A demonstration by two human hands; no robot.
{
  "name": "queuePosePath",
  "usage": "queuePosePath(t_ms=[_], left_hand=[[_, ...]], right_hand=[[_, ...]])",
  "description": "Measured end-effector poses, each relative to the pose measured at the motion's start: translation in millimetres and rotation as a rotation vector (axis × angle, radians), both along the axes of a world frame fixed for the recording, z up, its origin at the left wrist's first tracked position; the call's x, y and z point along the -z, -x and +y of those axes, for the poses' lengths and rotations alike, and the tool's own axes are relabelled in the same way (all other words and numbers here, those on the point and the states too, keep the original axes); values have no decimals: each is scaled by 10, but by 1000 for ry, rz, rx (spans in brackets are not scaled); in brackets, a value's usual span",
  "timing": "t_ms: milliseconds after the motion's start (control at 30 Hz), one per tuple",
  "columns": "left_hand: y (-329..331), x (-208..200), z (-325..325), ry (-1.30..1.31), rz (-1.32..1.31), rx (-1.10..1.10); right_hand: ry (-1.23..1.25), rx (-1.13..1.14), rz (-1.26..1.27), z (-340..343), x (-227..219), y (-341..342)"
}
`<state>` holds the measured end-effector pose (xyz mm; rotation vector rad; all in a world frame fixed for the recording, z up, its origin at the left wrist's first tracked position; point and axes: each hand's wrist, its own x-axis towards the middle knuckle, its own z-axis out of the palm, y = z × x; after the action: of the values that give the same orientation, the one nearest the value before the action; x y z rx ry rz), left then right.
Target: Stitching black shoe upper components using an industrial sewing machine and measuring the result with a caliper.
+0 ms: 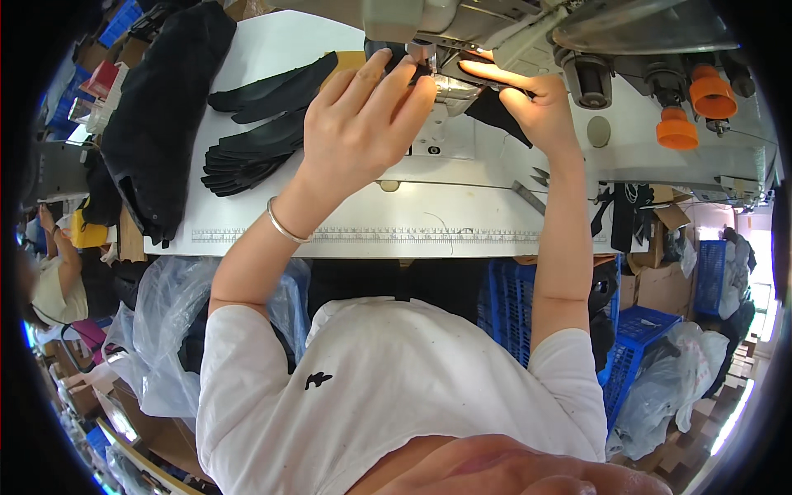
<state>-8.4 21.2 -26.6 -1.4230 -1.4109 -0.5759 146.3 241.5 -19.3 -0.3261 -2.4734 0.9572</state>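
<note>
Both my hands are at the sewing machine (pixel 437 70) at the far side of the table. My left hand (pixel 359 124) is just left of the needle area, fingers spread and bent, the fingertips on a black fabric piece (pixel 378 51). Right of the needle, my right hand (pixel 540 111) has the index finger stretched along a black fabric piece (pixel 500 117), with the thumb below it; the fabric lies between them. Whether both hands touch one same piece is hidden by the machine. Fanned black cut fabric pieces (pixel 256 153) lie left of my left hand.
A large black fabric bundle (pixel 165 107) rests on the table's left side. Small snips (pixel 540 177) lie near my right forearm. A printed ruler (pixel 371 236) runs along the near edge. Orange knobs (pixel 678 129) hang at right. Blue crates (pixel 635 338) stand below; another person (pixel 62 285) is far left.
</note>
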Motion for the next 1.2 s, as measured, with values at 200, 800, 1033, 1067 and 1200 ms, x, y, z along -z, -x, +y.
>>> queuePosePath(t_ms=[200,800,1033,1067,1200], left_hand=[[-242,222,-155,-80,-954,259],[46,-153,-440,-716,-1877,1633],[-297,267,-1007,-742,-1798,993],[-344,260,-1075,-794,-1818,1022],[-431,287,-1244,-881,-1850,1014]], right_hand=[[-21,41,5,69,69,8],[-196,383,672,-816,553,34],[113,-44,549,-1886,171,280],[208,-48,620,-1938,25,464],[285,-172,515,-2087,-307,836]])
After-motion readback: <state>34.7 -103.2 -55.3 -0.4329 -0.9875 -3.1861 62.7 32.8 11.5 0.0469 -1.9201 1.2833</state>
